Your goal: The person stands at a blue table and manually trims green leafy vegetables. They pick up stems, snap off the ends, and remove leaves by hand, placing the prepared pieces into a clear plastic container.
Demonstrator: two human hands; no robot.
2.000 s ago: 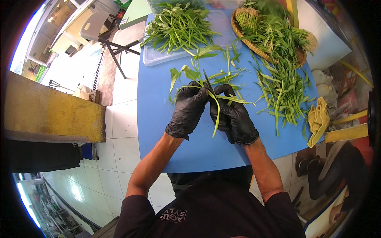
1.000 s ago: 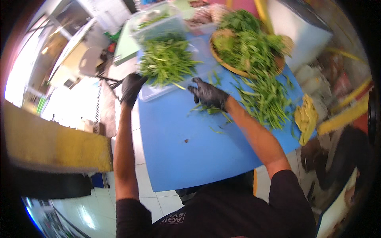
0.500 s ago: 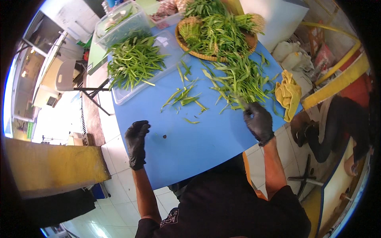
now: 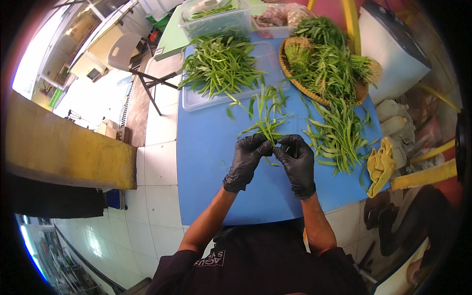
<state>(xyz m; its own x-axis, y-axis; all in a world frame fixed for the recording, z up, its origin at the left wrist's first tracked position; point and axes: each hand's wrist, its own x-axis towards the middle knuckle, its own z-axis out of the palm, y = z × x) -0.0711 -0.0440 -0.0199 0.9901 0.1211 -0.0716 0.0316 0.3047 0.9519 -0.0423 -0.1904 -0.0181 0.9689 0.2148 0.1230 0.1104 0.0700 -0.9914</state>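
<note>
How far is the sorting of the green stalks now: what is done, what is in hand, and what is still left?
Done: a heap of greens lies on the clear tray. In hand: the left hand and right hand, in black gloves, grip one leafy sprig together. Left: a loose pile on the blue table and more bunches in the woven basket.

Both hands wear black gloves and meet over the middle of the blue table (image 4: pixel 206 162): the left hand (image 4: pixel 247 160) and the right hand (image 4: pixel 296 160) pinch a leafy green stalk (image 4: pixel 267 125) between their fingertips. A clear tray of cut greens (image 4: pixel 221 64) lies toward the far left corner, a woven basket of greens (image 4: pixel 327 69) toward the far right, loose stalks (image 4: pixel 339 137) along the right edge, beside a yellow cloth (image 4: pixel 379 164).
</note>
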